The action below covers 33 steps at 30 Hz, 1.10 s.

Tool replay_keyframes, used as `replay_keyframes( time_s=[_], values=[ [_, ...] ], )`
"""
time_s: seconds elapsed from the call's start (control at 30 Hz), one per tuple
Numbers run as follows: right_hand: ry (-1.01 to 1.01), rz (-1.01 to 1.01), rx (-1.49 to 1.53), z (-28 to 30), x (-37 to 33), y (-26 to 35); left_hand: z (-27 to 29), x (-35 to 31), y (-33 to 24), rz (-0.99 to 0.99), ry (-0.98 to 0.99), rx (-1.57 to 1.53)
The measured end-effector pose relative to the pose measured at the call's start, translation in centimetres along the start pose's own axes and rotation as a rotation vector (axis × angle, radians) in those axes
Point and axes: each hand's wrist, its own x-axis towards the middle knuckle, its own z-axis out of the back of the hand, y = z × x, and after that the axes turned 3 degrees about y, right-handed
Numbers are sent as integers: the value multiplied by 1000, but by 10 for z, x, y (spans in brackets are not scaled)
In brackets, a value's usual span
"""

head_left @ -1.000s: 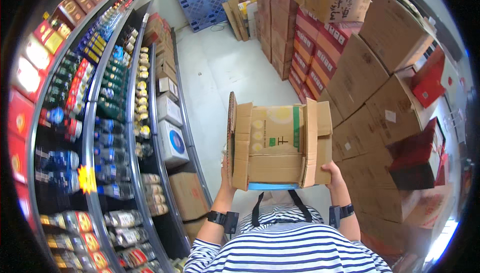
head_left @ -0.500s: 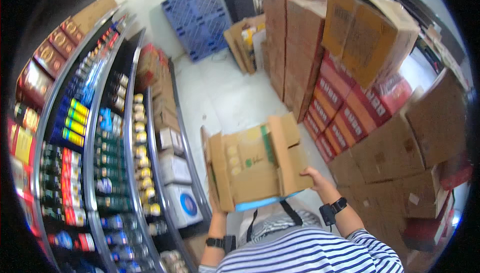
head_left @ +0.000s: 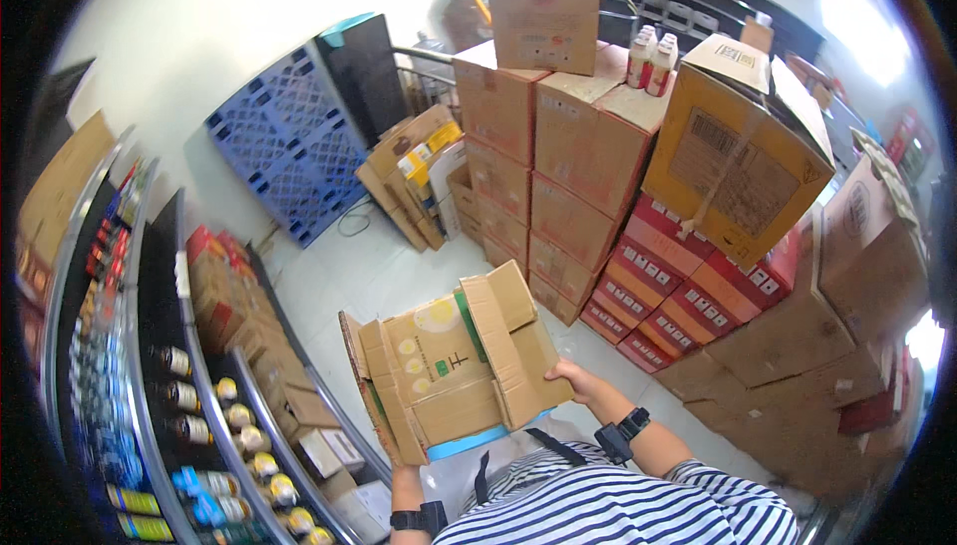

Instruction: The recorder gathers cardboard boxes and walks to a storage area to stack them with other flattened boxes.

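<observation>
In front of my body I carry a partly flattened cardboard box [head_left: 454, 385], brown with a green stripe and pale yellow circles, its flaps folded up along both sides. My right hand [head_left: 570, 381] grips its right edge, with the fingers partly out of sight beneath. At its near left corner is my left hand [head_left: 406, 480], mostly hidden behind the cardboard and supporting it from that side. A light blue strip [head_left: 488, 437] shows under the near edge of the box.
Shelves of bottles [head_left: 189, 395] line the left. Ahead, a blue plastic pallet [head_left: 289, 141] leans on the wall beside folded cardboard [head_left: 404, 181]. Stacked cartons [head_left: 588, 156] rise on the right, with a large yellow-brown box [head_left: 733, 161] atop red cartons [head_left: 653, 296].
My view has swung to the right and up, so the shelves slide left and more of the carton stacks shows. Both hands keep hold of the cardboard box, which now appears lower and further left.
</observation>
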Motion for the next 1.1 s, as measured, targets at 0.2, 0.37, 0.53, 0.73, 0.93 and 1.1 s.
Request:
replay_keyframes(
  time_s=[0.2,0.37,0.53,0.73,0.93,1.1],
  values=[
    [-119,53,92,-6,82,19,23,162,5,-93,113,-56],
    [-202,-13,105,-6,176,37,35,267,29,-169,140,-11],
    [-161,-119,152,8,308,54,78,361,59,-268,46,115],
    [-116,-240,-90,-54,460,138,158,404,52,128,46,58],
    [-175,-230,-109,-36,562,176,145,541,37,373,169,-334],
    [-396,-230,17,-8,611,193,95,692,34,236,180,-499]
  ],
)
